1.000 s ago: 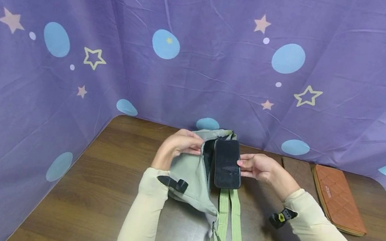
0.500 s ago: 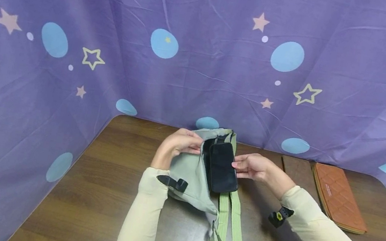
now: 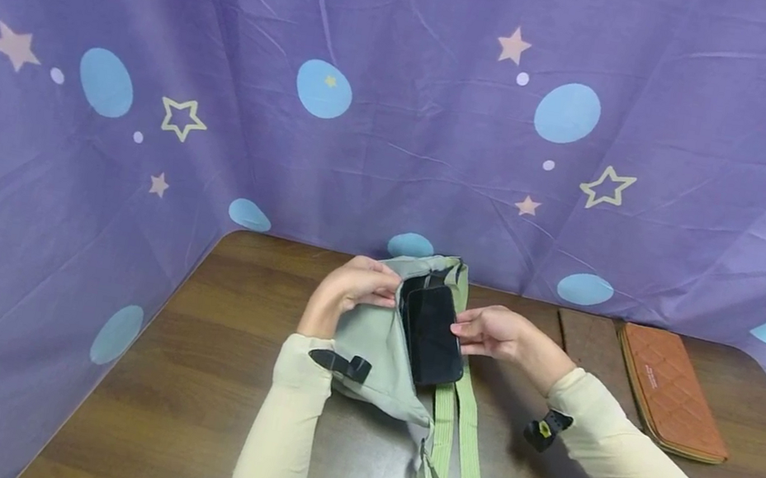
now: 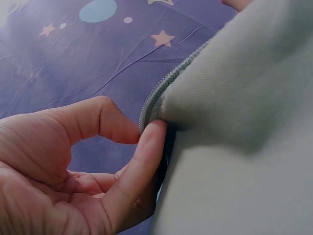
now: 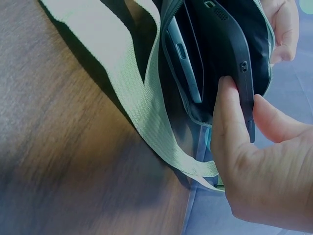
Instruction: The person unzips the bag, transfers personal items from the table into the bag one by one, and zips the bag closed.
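The bag (image 3: pixel 380 351) lies on the table (image 3: pixel 196 376), w/ its mouth held open. The zip edge of the bag is pinched by the left hand (image 3: pixel 344 291), thumb & forefinger curled on it. The phone (image 3: pixel 433 335) is gripped by the right hand (image 3: pixel 492 333) at its edge and is partly inside the bag mouth. The strap (image 3: pixel 456 443) runs from the bag toward the person. A wallet (image 3: pixel 670 392) lies well right of the bag.

my right hand (image 3: pixel 492 333) shifts toward 9 o'clock, closer to my left hand | the black phone (image 3: pixel 431 335) moves with it, from over the strap toward the bag's open mouth (image 3: pixel 421 283) | its top end now sits lower and tilts toward 11 o'clock, overlapping the opening's dark inside
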The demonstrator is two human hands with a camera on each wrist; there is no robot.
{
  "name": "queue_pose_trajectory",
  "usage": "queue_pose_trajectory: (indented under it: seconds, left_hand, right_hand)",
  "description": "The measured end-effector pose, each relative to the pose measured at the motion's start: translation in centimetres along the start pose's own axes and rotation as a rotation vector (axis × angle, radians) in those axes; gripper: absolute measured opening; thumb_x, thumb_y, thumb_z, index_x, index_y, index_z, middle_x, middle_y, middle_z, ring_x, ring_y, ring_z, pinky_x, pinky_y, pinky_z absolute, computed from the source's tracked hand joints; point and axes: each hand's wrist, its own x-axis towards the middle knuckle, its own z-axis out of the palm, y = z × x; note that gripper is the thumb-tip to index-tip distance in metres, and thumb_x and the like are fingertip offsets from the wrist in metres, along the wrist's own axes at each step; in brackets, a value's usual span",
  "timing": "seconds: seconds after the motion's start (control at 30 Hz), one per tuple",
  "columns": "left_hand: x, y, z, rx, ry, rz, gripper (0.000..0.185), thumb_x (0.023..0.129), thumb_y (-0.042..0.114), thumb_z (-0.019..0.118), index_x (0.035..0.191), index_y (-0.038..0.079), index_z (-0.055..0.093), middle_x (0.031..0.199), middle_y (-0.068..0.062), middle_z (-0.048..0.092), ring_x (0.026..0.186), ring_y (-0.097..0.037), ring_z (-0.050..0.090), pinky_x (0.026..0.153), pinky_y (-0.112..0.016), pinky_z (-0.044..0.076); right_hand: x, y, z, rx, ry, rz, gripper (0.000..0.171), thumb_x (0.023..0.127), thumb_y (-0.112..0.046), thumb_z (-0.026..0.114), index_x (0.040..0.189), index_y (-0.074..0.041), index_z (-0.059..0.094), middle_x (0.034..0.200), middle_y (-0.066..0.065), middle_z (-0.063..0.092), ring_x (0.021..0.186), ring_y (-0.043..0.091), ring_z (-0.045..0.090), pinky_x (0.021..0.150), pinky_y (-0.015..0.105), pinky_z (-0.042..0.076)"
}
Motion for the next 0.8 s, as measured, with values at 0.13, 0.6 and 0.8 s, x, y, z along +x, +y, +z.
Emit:
queue_pose_trajectory:
  seconds: [0.13, 0.6, 0.8]
  left_hand:
    - [0.0, 0.0, -0.1, -0.004, -0.007, 0.011, 0.013, 0.089, -0.007, 0.053, 0.097, -0.005, 0.064, 0.073, -0.001, 0.061, 0.067, -0.008, 0.063, 0.072, -0.019, 0.065]
    - [0.0, -0.2, 0.0, -0.009, -0.012, 0.008, 0.011, 0.09, -0.007, 0.054, 0.094, -0.002, 0.063, 0.074, -0.001, 0.06, 0.067, -0.009, 0.063, 0.073, -0.022, 0.066]
    - [0.0, -0.2, 0.0, -0.01, -0.013, 0.009, 0.011, 0.09, -0.007, 0.055, 0.097, -0.005, 0.064, 0.074, -0.001, 0.061, 0.067, -0.009, 0.063, 0.073, -0.022, 0.066]
  right_hand:
    - [0.2, -0.1, 0.1, 0.01, -0.011, 0.003, 0.05, 0.101, 0.007, 0.047, 0.145, 0.02, 0.027, 0.089, -0.006, 0.065, 0.082, 0.001, 0.065, 0.076, 0.021, 0.06]
    - [0.6, -0.4, 0.8, 0.013, -0.039, 0.045, 0.019, 0.1, 0.006, 0.051, 0.119, 0.003, 0.048, 0.085, -0.006, 0.066, 0.078, 0.008, 0.063, 0.074, 0.021, 0.06]
    - [0.9, -0.3, 1.4, 0.016, -0.037, 0.049, 0.021, 0.1, 0.006, 0.051, 0.12, 0.004, 0.048, 0.085, -0.004, 0.064, 0.077, 0.008, 0.063, 0.071, 0.02, 0.061]
